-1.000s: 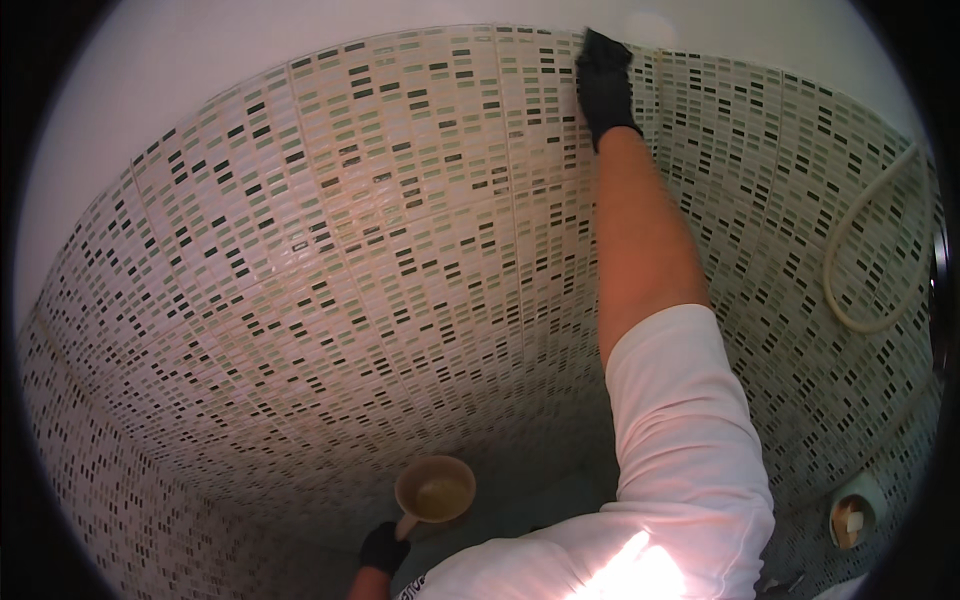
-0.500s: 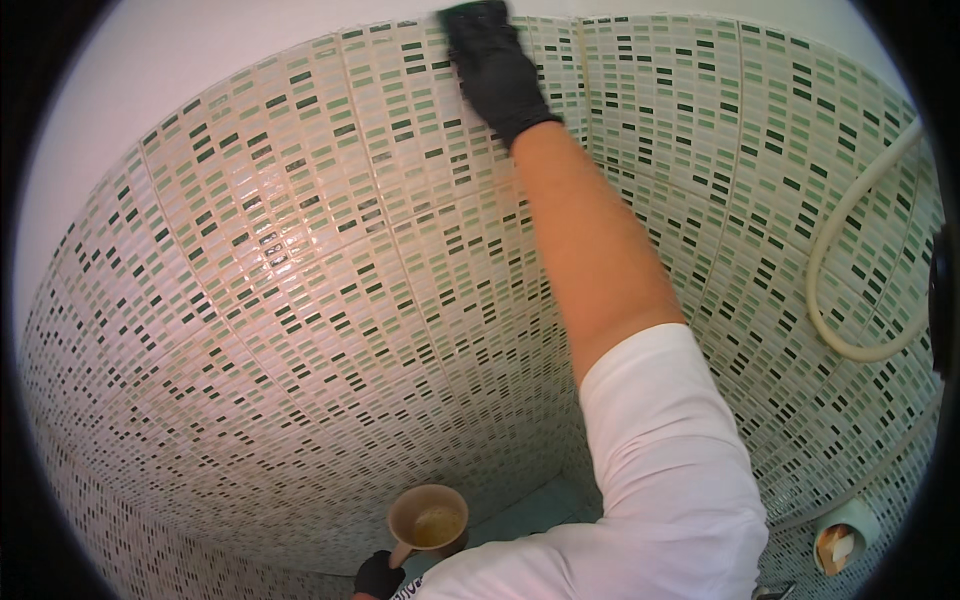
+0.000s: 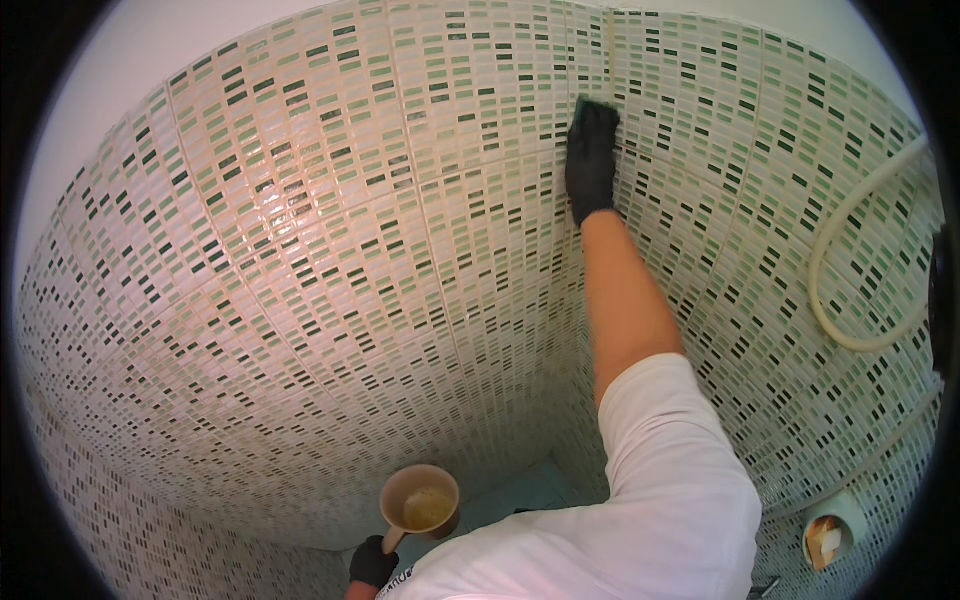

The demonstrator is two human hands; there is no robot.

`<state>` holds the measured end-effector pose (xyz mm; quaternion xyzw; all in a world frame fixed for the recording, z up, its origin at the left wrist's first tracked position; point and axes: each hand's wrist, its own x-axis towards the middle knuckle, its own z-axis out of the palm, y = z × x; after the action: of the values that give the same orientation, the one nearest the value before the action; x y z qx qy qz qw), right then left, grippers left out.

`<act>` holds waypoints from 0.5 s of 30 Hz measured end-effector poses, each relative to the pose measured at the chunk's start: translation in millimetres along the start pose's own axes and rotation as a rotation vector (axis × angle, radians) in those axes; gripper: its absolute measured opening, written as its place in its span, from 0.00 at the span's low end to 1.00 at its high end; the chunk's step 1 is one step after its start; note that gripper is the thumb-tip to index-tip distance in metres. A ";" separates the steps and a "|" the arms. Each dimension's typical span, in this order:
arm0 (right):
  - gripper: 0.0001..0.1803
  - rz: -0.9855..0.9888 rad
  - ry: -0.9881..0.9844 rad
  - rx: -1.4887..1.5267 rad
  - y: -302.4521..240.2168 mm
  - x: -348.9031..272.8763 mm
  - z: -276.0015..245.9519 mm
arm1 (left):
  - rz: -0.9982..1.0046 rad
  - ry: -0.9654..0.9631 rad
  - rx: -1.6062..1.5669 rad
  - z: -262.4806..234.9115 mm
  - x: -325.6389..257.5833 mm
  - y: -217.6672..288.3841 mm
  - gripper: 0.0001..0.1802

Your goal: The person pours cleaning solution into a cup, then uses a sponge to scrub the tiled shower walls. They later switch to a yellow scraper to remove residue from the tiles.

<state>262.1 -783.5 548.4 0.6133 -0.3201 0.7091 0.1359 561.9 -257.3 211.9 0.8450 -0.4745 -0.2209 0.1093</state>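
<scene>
My right hand (image 3: 593,150), in a black glove, presses a dark green scouring pad (image 3: 582,108) to the tiled wall (image 3: 470,230) beside the inner corner. Only a thin edge of the pad shows past the fingers. Low down, my black-gloved left hand (image 3: 373,562) is closed round the handle of a beige dipper (image 3: 393,500). Some cloudy yellowish liquid lies in the dipper, which is held roughly upright. Small white, pale green and dark green tiles cover both walls at the corner.
A cream hose (image 3: 822,270) loops down the right wall. Below it a pale round holder (image 3: 850,522) contains an orange and white item. A bluish surface (image 3: 520,500) shows beneath the corner, past my white sleeve (image 3: 660,440). Plain white wall (image 3: 110,95) lies above the tiles.
My right hand has come down and to the right with the scouring pad, from the tiles' top edge to the corner. My left hand still holds the dipper, nearly in place.
</scene>
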 end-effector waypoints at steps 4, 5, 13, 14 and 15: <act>0.28 0.176 -0.054 0.010 -3.7 -18.3 2.3 | -0.058 -0.092 0.010 -11.1 -8.4 -4.3 0.20; 0.27 0.111 -0.055 -0.050 -6.2 3.0 2.6 | -0.064 -0.122 0.002 -18.4 -13.8 -1.9 0.24; 0.43 -0.325 -0.101 0.048 -184.1 13.5 35.4 | -0.049 -0.150 0.012 -13.9 -13.4 -23.9 0.27; 0.44 -0.340 -0.185 0.076 -212.0 -8.3 29.8 | -0.059 -0.127 0.016 -14.5 -18.8 -27.9 0.23; 0.46 -0.354 -0.263 0.078 -217.5 -18.9 22.5 | -0.044 -0.113 0.029 -14.4 -11.8 -28.8 0.20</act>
<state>411.1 -628.8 593.8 0.7520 -0.1945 0.6000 0.1915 585.2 -232.5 216.3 0.8430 -0.4644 -0.2637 0.0651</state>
